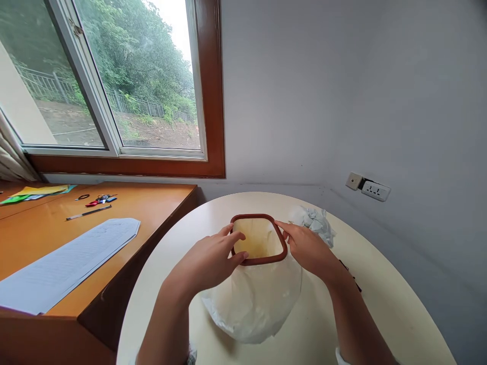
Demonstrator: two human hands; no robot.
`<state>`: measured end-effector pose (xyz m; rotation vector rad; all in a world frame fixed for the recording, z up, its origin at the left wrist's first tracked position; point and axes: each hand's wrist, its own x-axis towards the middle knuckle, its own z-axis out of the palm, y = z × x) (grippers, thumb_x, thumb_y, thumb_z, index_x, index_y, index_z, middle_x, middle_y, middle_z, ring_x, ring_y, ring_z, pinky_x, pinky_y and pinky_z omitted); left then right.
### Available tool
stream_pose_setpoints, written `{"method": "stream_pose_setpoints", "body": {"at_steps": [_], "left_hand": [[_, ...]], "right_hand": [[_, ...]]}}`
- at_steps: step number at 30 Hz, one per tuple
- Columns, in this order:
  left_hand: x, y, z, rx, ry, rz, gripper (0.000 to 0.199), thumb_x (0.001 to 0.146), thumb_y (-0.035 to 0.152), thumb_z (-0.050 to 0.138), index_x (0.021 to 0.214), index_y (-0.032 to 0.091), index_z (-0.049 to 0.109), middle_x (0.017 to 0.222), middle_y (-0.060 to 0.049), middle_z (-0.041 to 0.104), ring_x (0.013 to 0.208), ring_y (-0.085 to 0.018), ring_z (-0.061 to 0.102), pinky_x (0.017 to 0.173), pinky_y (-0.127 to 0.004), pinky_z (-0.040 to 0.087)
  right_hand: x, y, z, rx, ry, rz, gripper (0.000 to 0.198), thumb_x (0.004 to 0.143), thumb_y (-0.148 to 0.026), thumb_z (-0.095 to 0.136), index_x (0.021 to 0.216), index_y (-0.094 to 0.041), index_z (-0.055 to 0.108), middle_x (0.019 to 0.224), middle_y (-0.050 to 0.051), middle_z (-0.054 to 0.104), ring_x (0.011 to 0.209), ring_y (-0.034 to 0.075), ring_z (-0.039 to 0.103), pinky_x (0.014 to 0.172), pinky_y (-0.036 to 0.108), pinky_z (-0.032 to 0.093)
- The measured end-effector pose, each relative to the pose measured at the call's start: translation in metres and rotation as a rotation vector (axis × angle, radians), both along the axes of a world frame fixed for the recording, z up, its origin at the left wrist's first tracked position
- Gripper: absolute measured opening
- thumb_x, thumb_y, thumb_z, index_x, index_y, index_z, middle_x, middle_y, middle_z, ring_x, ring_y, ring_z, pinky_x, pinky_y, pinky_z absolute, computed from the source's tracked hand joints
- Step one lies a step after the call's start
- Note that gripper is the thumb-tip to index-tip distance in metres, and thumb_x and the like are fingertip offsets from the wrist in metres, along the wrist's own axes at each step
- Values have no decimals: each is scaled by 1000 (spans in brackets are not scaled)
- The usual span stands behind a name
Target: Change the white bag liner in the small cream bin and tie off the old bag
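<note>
A trash can with a rounded, reddish-brown rim ring [262,261] stands on the round table, its inside pale yellow. Over its outside hangs a whitish plastic bag [258,309], spreading loosely toward me. My left hand [213,256] grips the ring's left side, with thumb and fingers curled over the edge into the opening. At the right side, my right hand [306,248] holds the ring, index finger stretched along the far right corner and the other fingers bent against the outside. How far the ring is seated cannot be seen under the hands.
Behind my right hand lies a crumpled pale plastic bag [317,225]. A dark thin object [355,284] is partly hidden by my right forearm. On the wooden desk [163,197] at left lie papers [76,258], a pen [88,213] and keys [101,201]. A socket [376,190] is on the wall.
</note>
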<state>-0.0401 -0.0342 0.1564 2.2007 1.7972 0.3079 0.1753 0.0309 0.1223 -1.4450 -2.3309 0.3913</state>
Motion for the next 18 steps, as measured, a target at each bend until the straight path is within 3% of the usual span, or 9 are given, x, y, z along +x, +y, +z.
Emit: {"method": "stream_pose_setpoints", "body": {"at_steps": [7,18], "left_hand": [[0,0,-2,-9,13,12,35,85,45,31,108,30,52,128,-1,47,73,-17,59,66,-29,43],[1,3,-4,5,-19,22,36,87,45,29,106,25,52,121,-4,51,81,-18,59,73,-29,42]], "right_hand": [[1,-4,3,-125,38,-26,50,83,-16,32,130,-29,42,98,4,66,88,18,59,71,26,38],[-1,0,-2,-97,15,-57,52,82,-16,32,131,-32,39,103,4,66,91,20,59,68,27,39]]}}
